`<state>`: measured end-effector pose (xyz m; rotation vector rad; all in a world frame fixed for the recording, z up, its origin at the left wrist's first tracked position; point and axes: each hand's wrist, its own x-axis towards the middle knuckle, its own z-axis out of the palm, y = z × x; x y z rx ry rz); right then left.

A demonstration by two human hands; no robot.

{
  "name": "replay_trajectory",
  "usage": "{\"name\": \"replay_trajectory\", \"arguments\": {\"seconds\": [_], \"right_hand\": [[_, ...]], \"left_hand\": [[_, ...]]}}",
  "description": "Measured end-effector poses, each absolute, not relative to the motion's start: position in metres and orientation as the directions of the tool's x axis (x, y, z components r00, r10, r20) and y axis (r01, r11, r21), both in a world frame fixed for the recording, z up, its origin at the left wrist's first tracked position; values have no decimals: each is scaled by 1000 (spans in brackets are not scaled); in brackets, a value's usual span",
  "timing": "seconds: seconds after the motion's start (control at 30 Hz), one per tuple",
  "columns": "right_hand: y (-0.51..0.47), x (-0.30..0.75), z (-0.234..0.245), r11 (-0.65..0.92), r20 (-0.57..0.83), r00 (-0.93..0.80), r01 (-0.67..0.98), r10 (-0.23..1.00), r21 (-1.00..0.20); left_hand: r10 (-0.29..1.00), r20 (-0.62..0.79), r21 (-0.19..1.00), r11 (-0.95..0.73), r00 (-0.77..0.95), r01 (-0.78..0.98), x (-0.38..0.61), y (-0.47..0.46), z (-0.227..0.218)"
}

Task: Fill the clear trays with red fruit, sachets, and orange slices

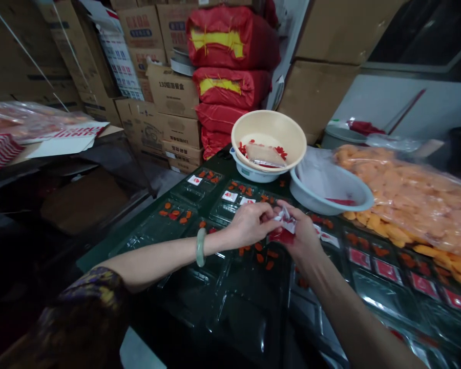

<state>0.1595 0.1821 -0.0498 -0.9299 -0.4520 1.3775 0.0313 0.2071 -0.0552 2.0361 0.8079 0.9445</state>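
Observation:
My left hand (249,224), a pale green bangle (201,247) on its wrist, meets my right hand above the dark table. Its fingertips pinch at the edge of small white and red packets (285,220). My right hand (302,231) is closed around these packets, with a red one showing below the white ones. Under and around both hands lie clear plastic trays (194,190) with orange dried pieces (174,214) in small compartments. Some trays at the far side also hold a white packet (229,196) with a red mark. Trays at the right hold red packets (387,270).
A cream basin (269,120) with red pieces and a bag rests on a bluish basin. Beside it stands a pale blue basin (311,195) with plastic inside. A large clear bag of orange pieces (415,195) lies at right. Cartons (176,97) and red sacks (230,41) are stacked behind.

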Motion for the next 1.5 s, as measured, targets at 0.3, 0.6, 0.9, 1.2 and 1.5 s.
{"name": "replay_trajectory", "arguments": {"seconds": [0.3,0.6,0.9,1.2,1.5], "right_hand": [[190,169,-56,-266,-417,79,-659,906,-704],[167,204,-65,-319,-455,46,-651,889,-689],[139,216,-65,-430,-517,-25,-591,856,-683],[141,201,-63,-289,-455,59,-697,888,-656],[149,143,-43,-77,-356,164,-814,920,-576]], "left_hand": [[701,394,798,-582,595,157,4,229,-44],[977,137,797,-207,164,567,-81,364,-61],[946,-106,571,-194,305,798,-99,405,-78],[954,35,684,-240,297,689,-56,339,-48],[548,-325,885,463,771,43,13,137,-57]]}}
